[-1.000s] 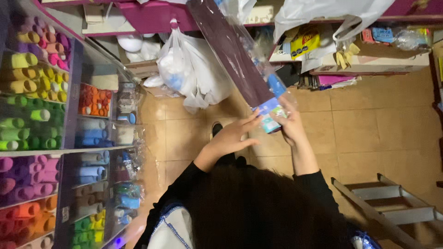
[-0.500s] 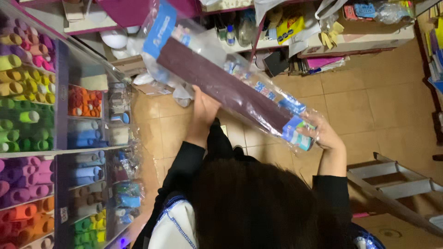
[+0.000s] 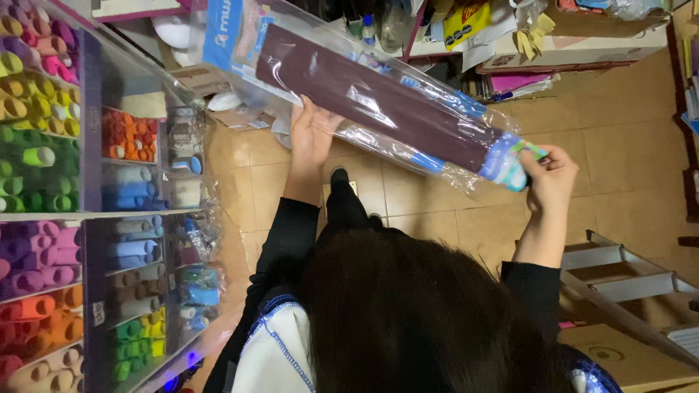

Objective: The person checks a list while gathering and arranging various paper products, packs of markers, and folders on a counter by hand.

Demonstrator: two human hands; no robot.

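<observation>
Beside shelves of coloured rolls, both raised hands' fingers grip a long maroon packet: left hand, right hand.

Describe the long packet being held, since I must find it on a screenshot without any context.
Start at the shelving of coloured rolls on the picture's left, then look right, above the tiled floor. There the left hand and right hand hold a long clear plastic packet. Unlike the bright rolls, it holds dark maroon sheet, with blue ends.
</observation>
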